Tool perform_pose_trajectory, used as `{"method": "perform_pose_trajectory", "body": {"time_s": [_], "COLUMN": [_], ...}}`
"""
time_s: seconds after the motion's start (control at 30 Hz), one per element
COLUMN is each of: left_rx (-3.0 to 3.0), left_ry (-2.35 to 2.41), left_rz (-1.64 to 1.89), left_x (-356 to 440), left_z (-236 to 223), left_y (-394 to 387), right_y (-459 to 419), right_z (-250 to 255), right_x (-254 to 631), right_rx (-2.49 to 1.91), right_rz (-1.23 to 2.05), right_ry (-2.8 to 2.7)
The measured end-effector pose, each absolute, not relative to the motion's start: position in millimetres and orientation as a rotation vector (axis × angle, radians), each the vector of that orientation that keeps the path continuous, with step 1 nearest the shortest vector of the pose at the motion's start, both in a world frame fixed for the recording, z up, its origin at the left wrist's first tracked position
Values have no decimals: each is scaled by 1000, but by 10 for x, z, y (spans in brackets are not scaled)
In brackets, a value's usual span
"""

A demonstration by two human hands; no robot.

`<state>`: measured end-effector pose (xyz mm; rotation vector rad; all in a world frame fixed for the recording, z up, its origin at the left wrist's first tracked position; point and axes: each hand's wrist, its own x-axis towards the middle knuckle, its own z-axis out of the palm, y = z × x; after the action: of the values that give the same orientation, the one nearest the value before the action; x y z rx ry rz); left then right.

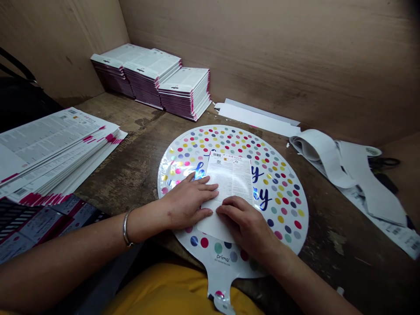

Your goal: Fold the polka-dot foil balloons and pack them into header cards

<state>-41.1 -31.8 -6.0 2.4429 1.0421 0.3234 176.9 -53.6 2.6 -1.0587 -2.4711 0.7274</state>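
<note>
A flat, round foil balloon (pixel 285 218) with coloured dots and blue lettering lies on the table, its neck pointing at me. On its middle rests a printed white card (pixel 229 175) with small text and a barcode; its lower part is plain white. My left hand (pixel 190 201) lies flat over the card's left edge, fingers spread. Over the lower right of the card, my right hand (pixel 246 223) is closed, its fingers curled together at the card's surface. The right thumb is mostly hidden, and a metal bangle (pixel 126 227) circles my left wrist.
Stacked printed cards (pixel 151 65) stand against the back panel. A fanned pile of cards (pixel 49 153) lies at the left, above dark printed packs (pixel 42 223). White paper strips (pixel 259 116) lie behind the balloon. A curled label roll (pixel 344 170) is at the right.
</note>
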Motion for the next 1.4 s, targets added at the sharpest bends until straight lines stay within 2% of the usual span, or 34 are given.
{"method": "perform_pose_trajectory", "body": {"time_s": [0.1,0.2,0.73,0.8,0.9,0.97,1.07,1.13,1.2,1.3,1.4], "left_rx": [2440,2445,2450,2446,2444,2448,2455,2453,2446,2438,2423], "left_ry": [1037,1019,1016,1012,995,984,973,977,987,993,1013], "left_rz": [306,299,279,285,285,288,289,286,282,259,235], "left_x": [-410,-409,-396,-413,-456,-483,-495,-485,-474,-487,-533], "left_z": [-53,-47,-3,-16,-33,-38,-40,-41,-40,-35,-27], "left_y": [-311,-295,-263,-263,-257,-250,-237,-230,-225,-218,-211], "right_y": [-529,-470,-298,-304,-297,-291,-309,-330,-352,-437,-628], "right_z": [72,98,62,127,296,386,377,294,229,305,547], "right_x": [1855,1875,1630,1729,2076,2310,2363,2169,1935,1897,2401], "right_rx": [-1086,-1138,-972,-1019,-1165,-1321,-1459,-1361,-1205,-1159,-1284], "right_rz": [787,711,761,857,1188,1263,989,832,806,1036,1571], "right_ry": [-2477,-2430,-2602,-2541,-2406,-2308,-2228,-2298,-2404,-2415,-2394]}}
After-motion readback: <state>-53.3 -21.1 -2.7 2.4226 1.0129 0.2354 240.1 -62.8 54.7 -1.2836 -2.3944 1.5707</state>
